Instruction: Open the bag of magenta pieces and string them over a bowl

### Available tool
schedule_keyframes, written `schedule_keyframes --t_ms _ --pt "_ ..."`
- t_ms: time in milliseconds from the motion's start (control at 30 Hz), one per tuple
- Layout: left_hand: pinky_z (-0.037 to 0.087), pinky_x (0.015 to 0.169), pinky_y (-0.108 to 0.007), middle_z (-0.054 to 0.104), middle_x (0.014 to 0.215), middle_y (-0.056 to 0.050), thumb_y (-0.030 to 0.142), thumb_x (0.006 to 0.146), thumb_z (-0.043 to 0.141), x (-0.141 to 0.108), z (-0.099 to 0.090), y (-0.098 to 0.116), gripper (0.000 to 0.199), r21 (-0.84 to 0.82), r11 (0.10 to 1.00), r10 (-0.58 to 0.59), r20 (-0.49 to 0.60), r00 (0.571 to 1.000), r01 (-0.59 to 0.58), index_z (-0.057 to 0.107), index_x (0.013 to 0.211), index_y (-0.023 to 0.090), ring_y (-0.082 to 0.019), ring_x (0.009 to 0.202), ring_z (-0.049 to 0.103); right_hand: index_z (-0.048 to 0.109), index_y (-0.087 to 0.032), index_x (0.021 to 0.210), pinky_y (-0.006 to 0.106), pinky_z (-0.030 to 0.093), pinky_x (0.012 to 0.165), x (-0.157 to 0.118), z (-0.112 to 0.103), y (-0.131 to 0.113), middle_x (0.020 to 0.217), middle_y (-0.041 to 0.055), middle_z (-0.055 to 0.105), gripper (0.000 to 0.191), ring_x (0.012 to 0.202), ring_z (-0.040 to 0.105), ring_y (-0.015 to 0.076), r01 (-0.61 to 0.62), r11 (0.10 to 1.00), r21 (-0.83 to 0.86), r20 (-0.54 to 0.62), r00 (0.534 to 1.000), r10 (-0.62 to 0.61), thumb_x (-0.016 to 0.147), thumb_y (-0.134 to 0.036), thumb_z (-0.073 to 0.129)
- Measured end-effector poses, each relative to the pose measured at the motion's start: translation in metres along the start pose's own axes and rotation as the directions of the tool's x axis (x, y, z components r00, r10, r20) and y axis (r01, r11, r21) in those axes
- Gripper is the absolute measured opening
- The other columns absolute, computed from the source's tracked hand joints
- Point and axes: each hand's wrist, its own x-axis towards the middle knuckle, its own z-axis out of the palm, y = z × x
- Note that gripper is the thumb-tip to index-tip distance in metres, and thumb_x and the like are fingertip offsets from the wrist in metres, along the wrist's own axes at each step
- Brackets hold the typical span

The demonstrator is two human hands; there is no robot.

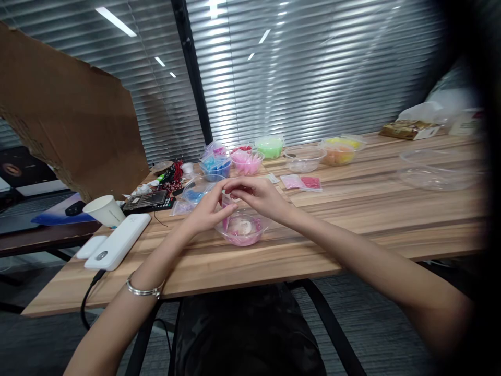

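My left hand (209,211) and my right hand (260,197) meet fingertip to fingertip over a clear round bowl (245,241) with pink contents. Between them a small clear plastic bag (226,216) with a pinkish tint hangs toward the bowl, its top hidden by my fingers. The left fingers are closed at the bag's edge, the thumb stretched beside it. From the other side, the right fingers curl in and pinch at its top. Something small, round and whitish shows inside the bowl.
Behind my hands stand bowls of blue (215,167), pink (248,163), green (270,148) and yellow-orange (338,151) items, and a clear bowl (304,159). Small pink and red packets (301,182) lie nearer. Left are a paper cup (105,211), white power bank (118,242) and cardboard sheet (74,115).
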Motion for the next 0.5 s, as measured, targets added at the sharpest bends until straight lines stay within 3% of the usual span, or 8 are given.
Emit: schedule_keyframes --t_ms 300,500 --pt "0.045 0.097 -0.040 0.048 0.134 -0.011 0.042 0.089 0.054 -0.0010 0.0002 0.0010 0.054 -0.030 0.999 -0.012 0.015 1.000 0.012 0.036 0.136 0.022 -0.026 0.118 0.049 0.066 -0.021 0.101 0.029 0.051 0.078 -0.0017 0.0025 0.0001 0.097 0.0025 0.069 0.020 0.088 0.065 0.0160 -0.046 0.999 0.017 0.006 0.999 0.046 0.088 -0.012 0.054" --pt "0.040 0.105 -0.042 0.047 0.137 -0.011 0.037 0.088 0.056 -0.0021 0.0014 -0.0013 0.054 -0.072 0.996 0.059 0.007 0.998 -0.058 0.035 0.136 0.024 -0.026 0.124 0.047 0.068 -0.023 0.101 0.030 0.050 0.083 -0.0017 0.0019 0.0023 0.101 0.0022 0.071 0.025 0.093 0.065 0.0169 -0.053 0.997 -0.056 0.058 0.997 0.056 0.085 -0.007 0.055"
